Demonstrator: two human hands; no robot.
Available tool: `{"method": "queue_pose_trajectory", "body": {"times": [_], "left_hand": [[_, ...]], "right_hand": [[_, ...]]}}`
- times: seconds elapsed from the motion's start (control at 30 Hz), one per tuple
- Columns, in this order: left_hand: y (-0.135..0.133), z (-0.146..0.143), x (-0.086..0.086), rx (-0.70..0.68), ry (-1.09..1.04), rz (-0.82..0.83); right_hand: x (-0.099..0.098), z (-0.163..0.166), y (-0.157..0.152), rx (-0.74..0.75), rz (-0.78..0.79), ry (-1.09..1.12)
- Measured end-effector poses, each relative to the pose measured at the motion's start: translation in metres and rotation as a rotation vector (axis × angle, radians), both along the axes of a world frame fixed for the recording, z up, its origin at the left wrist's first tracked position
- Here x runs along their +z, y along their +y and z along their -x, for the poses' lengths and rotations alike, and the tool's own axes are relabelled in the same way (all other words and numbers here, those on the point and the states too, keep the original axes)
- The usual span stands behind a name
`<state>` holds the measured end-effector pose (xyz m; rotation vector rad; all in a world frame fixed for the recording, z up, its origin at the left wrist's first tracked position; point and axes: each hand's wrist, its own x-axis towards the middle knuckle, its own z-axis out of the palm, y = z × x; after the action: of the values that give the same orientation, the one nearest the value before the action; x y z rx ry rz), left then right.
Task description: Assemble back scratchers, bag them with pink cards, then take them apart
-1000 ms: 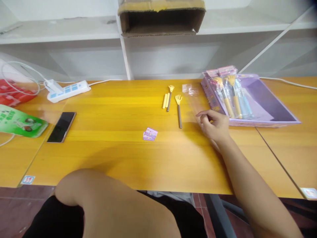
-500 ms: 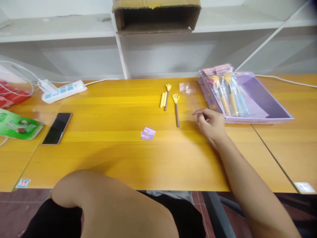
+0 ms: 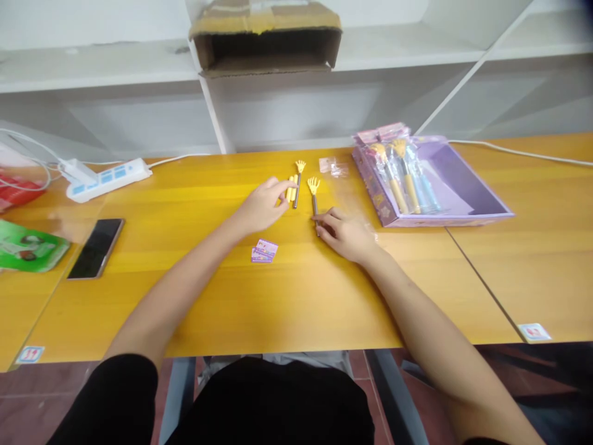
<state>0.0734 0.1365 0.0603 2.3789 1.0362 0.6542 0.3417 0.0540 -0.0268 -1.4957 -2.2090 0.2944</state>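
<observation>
Two small back scratchers with yellow hand-shaped heads and metal shafts lie on the table. My right hand (image 3: pixel 347 233) has its fingertips closed around the lower shaft of the nearer back scratcher (image 3: pixel 314 190), which still lies on the wood. Just left of the farther back scratcher (image 3: pixel 299 179) are yellow handle tubes (image 3: pixel 291 188). Over these tubes reaches my left hand (image 3: pixel 263 205), index finger stretched out and thumb apart, seemingly holding nothing. Two small purple cards (image 3: pixel 264 251) overlap in front of it.
A purple box (image 3: pixel 472 217) holds bagged back scratchers (image 3: pixel 403 176) at the right. Clear plastic wrappers (image 3: pixel 333 167) lie beside it. At the left are a phone (image 3: pixel 96 248), a power strip (image 3: pixel 109 179) and a green packet (image 3: pixel 31 246). A cardboard box (image 3: pixel 266 25) overhangs the back.
My left arm has come up from below the table edge, bringing the hand to the yellow tubes. My right hand has moved left onto the nearer back scratcher. The view has shifted slightly.
</observation>
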Motion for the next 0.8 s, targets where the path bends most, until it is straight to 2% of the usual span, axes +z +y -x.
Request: {"method": "queue_pose_trajectory", "body": {"times": [0.1,0.23,0.33,0.47,0.57,0.7,0.8], "left_hand": [[0.045,-0.012,-0.039,0.047,0.175,-0.055],[0.061,-0.010,-0.056,0.055,0.256,-0.123],[0.062,0.000,-0.061,0.135,0.248,-0.145],[0.066,0.013,-0.065,0.377,0.201,-0.090],[0.074,0.016,-0.062,0.471,0.246,-0.038],[0.080,0.019,-0.052,0.487,0.365,0.021],[0.062,0.029,-0.048,0.468,0.374,0.048]], "right_hand": [[0.002,-0.002,0.000,0.004,0.000,0.027],[0.007,-0.006,-0.001,0.006,0.015,0.039],[0.008,-0.006,-0.001,0.002,0.042,0.037],[0.011,-0.004,-0.001,-0.007,0.068,-0.003],[0.014,-0.001,-0.002,-0.073,0.098,-0.085],[0.020,0.005,-0.006,-0.290,0.177,-0.235],[0.024,0.011,-0.008,-0.504,0.193,-0.329]]}}
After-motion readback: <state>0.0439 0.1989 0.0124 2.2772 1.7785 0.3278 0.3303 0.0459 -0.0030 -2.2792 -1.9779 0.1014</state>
